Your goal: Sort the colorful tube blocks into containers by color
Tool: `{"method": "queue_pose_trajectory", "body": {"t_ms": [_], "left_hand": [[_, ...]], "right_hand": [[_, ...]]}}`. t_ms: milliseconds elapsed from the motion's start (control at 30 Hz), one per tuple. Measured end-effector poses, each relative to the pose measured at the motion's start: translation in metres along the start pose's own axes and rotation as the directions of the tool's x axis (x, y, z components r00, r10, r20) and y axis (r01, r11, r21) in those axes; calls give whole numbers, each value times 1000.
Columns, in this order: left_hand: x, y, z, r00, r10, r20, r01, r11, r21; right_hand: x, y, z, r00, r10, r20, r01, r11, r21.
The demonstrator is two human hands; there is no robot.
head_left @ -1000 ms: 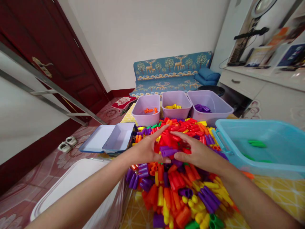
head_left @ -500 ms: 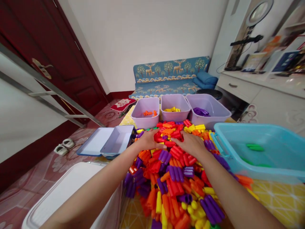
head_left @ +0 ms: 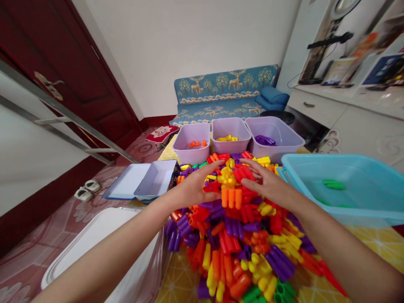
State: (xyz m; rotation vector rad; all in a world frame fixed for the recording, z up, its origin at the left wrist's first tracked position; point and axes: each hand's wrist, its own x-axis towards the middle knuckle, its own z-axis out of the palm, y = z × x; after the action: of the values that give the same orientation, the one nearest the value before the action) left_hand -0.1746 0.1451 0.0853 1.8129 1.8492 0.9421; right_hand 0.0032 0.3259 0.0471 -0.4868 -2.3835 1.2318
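A large heap of plastic tube-shaped pieces (head_left: 230,242) in red, orange, yellow, purple and green lies in front of me. My left hand (head_left: 197,185) is open at the left of the heap's upper part, thumb and fingers spread. Opposite it, my right hand (head_left: 269,185) is open too, its fingers apart around a red piece (head_left: 243,172); I cannot tell whether it touches that piece. Between the hands are a yellow piece (head_left: 227,176) and an orange piece (head_left: 231,198).
Behind the heap stand lilac bins with orange (head_left: 191,155), yellow (head_left: 232,147) and purple (head_left: 277,151) pieces. A blue tub (head_left: 372,216) with green pieces is at right. An open case (head_left: 154,185) and a white-lidded box (head_left: 94,248) are at left. A patterned sofa (head_left: 221,99) lies beyond.
Both hands have lifted slightly and shifted apart. Pieces between them have been stirred, with yellow and orange ones now showing on top. Green pieces have come into view at the near edge.
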Motion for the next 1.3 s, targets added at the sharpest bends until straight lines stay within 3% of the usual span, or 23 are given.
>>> {"method": "queue_pose_trajectory", "body": {"t_ms": [100, 167, 233, 300, 367, 433, 500, 633, 867, 1033, 1100, 1233, 1300], "left_hand": [[-49, 17, 3, 972, -235, 13, 221, 930, 292], [-87, 24, 24, 942, -335, 31, 299, 875, 381], [-122, 24, 58, 950, -308, 40, 260, 860, 439], [-147, 19, 97, 983, -183, 21, 148, 853, 501], [-162, 13, 131, 991, -134, 0, 112, 827, 550], [-165, 9, 152, 991, -123, -51, 130, 807, 576], [-159, 9, 161, 986, -129, -108, 167, 810, 562], [-137, 19, 160, 974, -113, -194, 193, 864, 465], [-77, 29, 130, 941, -199, -273, 271, 926, 261], [-22, 15, 100, 913, -137, -385, 239, 944, 229], [-3, 7, 93, 878, -142, -456, 279, 928, 248], [22, -5, 88, 777, -190, -600, 416, 871, 263], [26, -9, 88, 772, -217, -598, 450, 851, 271]], "right_hand": [[-51, 6, -16, 1000, 14, -27, -21, 953, -301], [-93, 13, -11, 998, -19, -52, -6, 900, -437], [-135, 20, 5, 997, -69, -32, 42, 846, -532], [-168, 27, 26, 986, -165, -32, 110, 778, -619], [-187, 33, 46, 967, -251, 35, 212, 726, -654], [-193, 36, 59, 956, -289, 46, 245, 704, -667], [-188, 39, 64, 951, -305, 42, 256, 710, -656], [-161, 38, 61, 941, -334, 43, 300, 773, -559], [-79, 15, 50, 922, -387, 9, 365, 861, -354], [-18, 7, 44, 950, -297, -93, 245, 897, -368], [-2, 11, 40, 958, -251, -138, 171, 888, -428], [13, 20, 31, 968, -126, -215, -19, 823, -568], [14, 20, 31, 970, -36, -241, -117, 799, -590]]}}
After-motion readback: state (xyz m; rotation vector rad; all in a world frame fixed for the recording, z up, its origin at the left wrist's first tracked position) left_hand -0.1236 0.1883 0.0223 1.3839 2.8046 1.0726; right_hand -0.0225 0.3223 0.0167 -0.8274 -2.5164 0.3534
